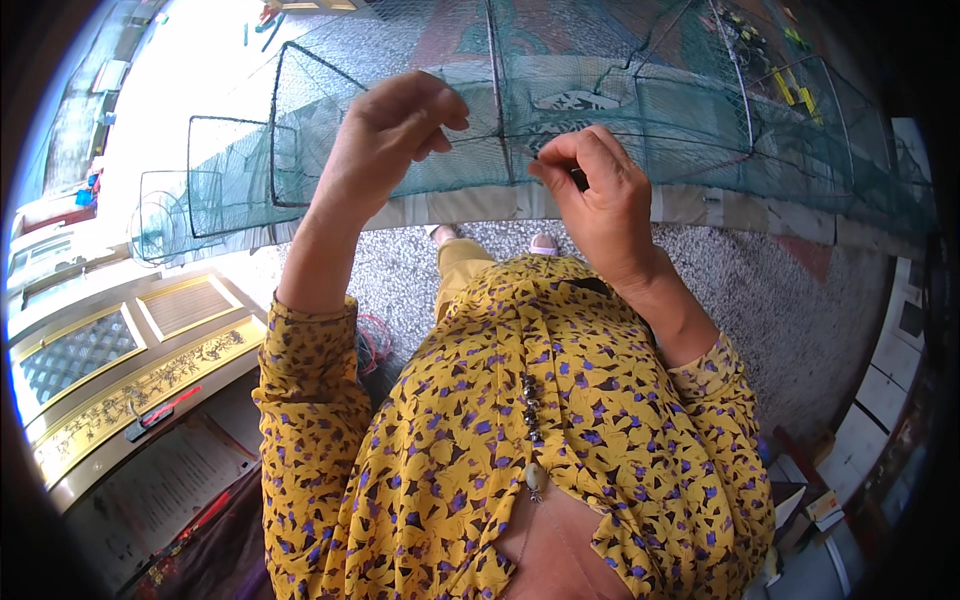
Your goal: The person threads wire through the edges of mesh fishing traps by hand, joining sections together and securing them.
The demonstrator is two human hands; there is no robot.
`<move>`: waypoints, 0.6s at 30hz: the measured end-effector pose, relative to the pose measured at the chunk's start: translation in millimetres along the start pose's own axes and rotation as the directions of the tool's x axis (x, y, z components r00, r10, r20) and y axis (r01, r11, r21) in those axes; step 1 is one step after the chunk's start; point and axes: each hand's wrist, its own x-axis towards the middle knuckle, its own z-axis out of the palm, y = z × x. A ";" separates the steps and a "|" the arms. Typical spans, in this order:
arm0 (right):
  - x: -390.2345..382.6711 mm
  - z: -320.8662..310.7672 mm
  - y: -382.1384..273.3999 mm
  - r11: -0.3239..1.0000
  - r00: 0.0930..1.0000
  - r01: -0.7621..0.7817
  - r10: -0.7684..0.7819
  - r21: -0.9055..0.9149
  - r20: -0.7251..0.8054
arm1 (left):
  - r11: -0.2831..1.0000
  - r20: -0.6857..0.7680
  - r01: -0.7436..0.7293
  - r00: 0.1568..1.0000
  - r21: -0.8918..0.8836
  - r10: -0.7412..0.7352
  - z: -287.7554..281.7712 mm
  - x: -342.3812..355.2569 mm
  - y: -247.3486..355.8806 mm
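A long green net trap (pixel 400 165) with dark rectangular wire frames is spread across the front, at the height of my hands. My left hand (pixel 395 125) is raised over its left-middle part, near an upright frame bar, fingers curled in. Whatever it may hold is too fine to see. My right hand (pixel 605 190) is a short way to the right, thumb and forefinger pinched together. A tiny dark bit shows at those fingertips, but I cannot make out what it is. The hands are apart, both close to the netting.
Under the net runs a pale ledge-like edge (pixel 700 205). Speckled floor (pixel 720 270) lies below. A gold-trimmed door panel (pixel 150 390) is at the left, with a pink wire coil (pixel 374 340) near my left elbow. Boxes (pixel 825 510) are at the lower right, yellow items (pixel 795 95) at the far right.
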 end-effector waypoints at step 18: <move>40.1 15.4 -32.4 0.896 0.984 0.177 -0.163 -0.408 0.070 | 0.953 -0.384 -0.302 0.882 -0.020 0.272 26.7 -9.9 -28.3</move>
